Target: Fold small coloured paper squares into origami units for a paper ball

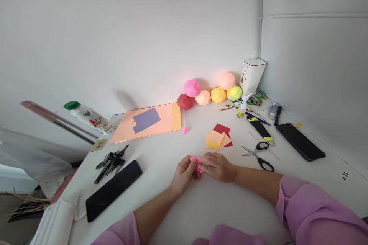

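Observation:
Between my two hands, above the near part of the white table, is a small pink folded paper piece (198,165). My left hand (185,174) pinches it with thumb and fingers from the left. From the other side, the fingers of my right hand (217,166) close on its right edge. Part of the paper is hidden behind the fingers. Just beyond lies a loose pile of small paper squares (215,136) in peach, yellow and red. A second small pink folded piece (184,131) rests farther back, near the coloured sheets.
Scissors (257,154), a box cutter (261,130) and a glue bottle (243,108) lie or stand right. Faceted paper balls (192,88) line the wall. Peach sheets (123,127), keys (110,164), a black case (113,190) and a white bottle (89,117) are left.

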A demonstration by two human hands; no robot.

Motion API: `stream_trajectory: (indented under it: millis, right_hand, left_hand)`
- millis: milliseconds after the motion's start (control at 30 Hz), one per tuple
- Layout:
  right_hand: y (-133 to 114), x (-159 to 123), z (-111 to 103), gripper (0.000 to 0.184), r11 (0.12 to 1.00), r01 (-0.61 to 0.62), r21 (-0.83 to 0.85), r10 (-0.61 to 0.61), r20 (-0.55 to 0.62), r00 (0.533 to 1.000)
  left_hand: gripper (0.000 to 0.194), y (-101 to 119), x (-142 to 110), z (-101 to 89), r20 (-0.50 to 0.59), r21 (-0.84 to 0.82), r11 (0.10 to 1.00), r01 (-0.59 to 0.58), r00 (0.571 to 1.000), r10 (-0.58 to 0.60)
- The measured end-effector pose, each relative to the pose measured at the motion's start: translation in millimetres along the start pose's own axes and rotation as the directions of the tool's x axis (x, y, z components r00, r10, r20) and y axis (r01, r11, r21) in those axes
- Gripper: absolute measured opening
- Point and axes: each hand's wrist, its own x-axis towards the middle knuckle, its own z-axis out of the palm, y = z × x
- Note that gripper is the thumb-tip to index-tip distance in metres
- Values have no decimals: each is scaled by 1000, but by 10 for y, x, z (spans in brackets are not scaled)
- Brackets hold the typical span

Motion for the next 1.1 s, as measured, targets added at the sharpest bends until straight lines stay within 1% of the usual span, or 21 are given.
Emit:
stream_trajectory:
  millis: [67, 133, 267, 367, 433, 533, 600, 700, 767, 867, 1000, 1100]
  right_hand:
    - [-6, -10, 0, 16, 999, -21, 45, 20, 8, 1000]
    - [-6, -14, 0, 17, 999, 14, 31, -14, 7, 1000]
    - [8, -14, 5, 18, 988, 111, -106, -107, 39, 993]
    - [23, -18, 8, 18, 973, 155, -171, -145, 65, 987]
    - [31, -21, 4, 18, 973, 167, -159, -157, 73, 985]
    - [45, -21, -5, 17, 985, 156, -76, -150, 73, 986]
    - [60, -21, -5, 17, 994, 106, 9, -106, 58, 993]
    - [89, -19, 8, 18, 982, -14, 188, 7, 41, 999]
    - [103, -13, 13, 18, 946, -101, 309, 87, 58, 995]
    - [109, 6, 6, 18, 884, -203, 420, 185, 83, 979]
    - [99, 37, -22, 18, 807, -330, 490, 304, 134, 943]
    - [96, 49, -40, 18, 721, -451, 526, 408, 205, 890]
  left_hand:
    - [34, -12, 3, -3, 1, 8, 1000, -4, 1000, 4]
    - [34, -23, 6, -6, 2, 20, 1000, -7, 1000, 7]
    - [35, -14, 5, -1, -11, 44, 999, -1, 1000, 2]
    - [36, 11, -3, 11, -27, 56, 998, 4, 1000, -3]
    - [36, 23, -10, 19, -31, 59, 998, 6, 1000, -4]
    - [35, 21, -16, 25, -30, 63, 998, 1, 1000, 1]
    - [34, 13, -18, 25, -26, 83, 997, -1, 1000, 3]
    - [35, 4, -17, 25, -18, 138, 990, 1, 1000, 2]
    - [36, 5, -16, 28, -4, 161, 987, -3, 1000, 4]
    - [37, 12, -17, 32, 24, 166, 986, -5, 1000, 1]
    - [36, 23, -22, 26, 67, 151, 989, 3, 998, -13]
    - [37, 38, -28, 20, 84, 145, 989, 13, 996, -25]
